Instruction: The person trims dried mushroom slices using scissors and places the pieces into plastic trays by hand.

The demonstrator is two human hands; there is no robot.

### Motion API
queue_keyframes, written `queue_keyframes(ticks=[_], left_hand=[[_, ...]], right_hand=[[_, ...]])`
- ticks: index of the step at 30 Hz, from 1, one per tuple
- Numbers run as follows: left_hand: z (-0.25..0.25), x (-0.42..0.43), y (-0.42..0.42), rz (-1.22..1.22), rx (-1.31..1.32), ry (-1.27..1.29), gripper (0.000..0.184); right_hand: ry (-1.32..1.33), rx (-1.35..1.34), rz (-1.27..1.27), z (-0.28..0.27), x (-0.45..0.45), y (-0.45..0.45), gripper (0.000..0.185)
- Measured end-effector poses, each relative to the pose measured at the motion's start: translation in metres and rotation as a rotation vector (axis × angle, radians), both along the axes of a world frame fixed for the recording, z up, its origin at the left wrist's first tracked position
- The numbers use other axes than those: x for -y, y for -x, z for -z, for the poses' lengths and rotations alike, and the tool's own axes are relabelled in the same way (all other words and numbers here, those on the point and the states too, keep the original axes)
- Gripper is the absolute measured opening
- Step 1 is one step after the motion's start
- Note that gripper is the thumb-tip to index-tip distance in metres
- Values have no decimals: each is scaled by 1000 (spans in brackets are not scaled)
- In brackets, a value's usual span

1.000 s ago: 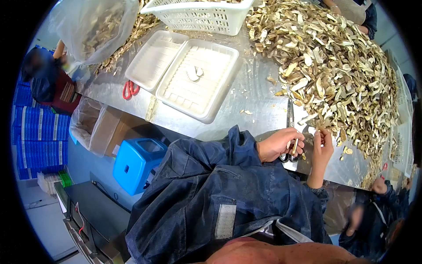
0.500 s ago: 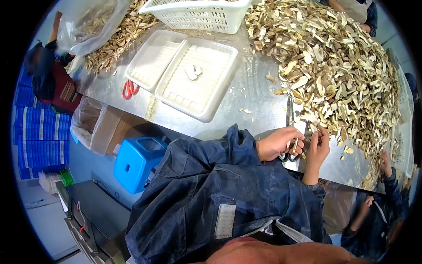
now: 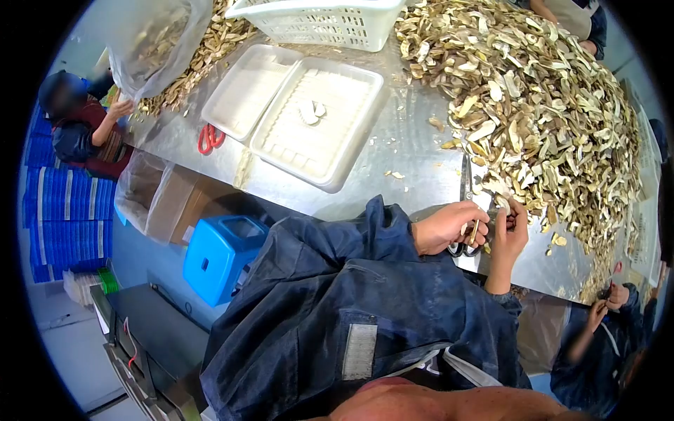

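Note:
My left hand [image 3: 448, 228] is closed around one or more slices of dried mushroom [image 3: 474, 232], whose pale edges show between the fingers. Close to it, my right hand [image 3: 511, 235] has its fingers curled at the near edge of a big heap of dried mushroom slices [image 3: 540, 119]; a pale slice [image 3: 503, 204] shows at its fingertips. Black-handled scissors [image 3: 466, 186] lie on the table, partly under my left hand, blades pointing away. Two white slices [image 3: 309, 112] rest in the right one of two shallow clear plastic trays [image 3: 337, 168].
Red-handled scissors [image 3: 210, 139] lie left of the trays on the metal table [image 3: 414, 140]. A white basket [image 3: 323, 29] stands behind. At left, a person [image 3: 88, 130] is beside a clear bag [image 3: 158, 49]; another person's hands [image 3: 607, 305] are at lower right. A blue stool [image 3: 223, 256] stands below.
My hands stay almost in place, the fingers shifting slightly on the slices. The person at left has lowered an arm beside the bag. At lower right, the other person's hands have come together.

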State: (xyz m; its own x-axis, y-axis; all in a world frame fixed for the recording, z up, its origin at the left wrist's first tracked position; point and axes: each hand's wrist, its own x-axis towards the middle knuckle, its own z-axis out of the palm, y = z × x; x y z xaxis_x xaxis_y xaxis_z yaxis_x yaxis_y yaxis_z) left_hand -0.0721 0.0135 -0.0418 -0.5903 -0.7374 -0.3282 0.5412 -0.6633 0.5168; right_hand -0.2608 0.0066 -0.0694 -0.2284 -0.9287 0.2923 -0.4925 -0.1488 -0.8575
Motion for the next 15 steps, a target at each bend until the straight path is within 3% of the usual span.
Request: queue_keyframes(ticks=[15], left_hand=[[-1, 1, 1, 4, 10, -11, 23]], right_hand=[[-39, -29, -10, 0, 1, 1, 29]])
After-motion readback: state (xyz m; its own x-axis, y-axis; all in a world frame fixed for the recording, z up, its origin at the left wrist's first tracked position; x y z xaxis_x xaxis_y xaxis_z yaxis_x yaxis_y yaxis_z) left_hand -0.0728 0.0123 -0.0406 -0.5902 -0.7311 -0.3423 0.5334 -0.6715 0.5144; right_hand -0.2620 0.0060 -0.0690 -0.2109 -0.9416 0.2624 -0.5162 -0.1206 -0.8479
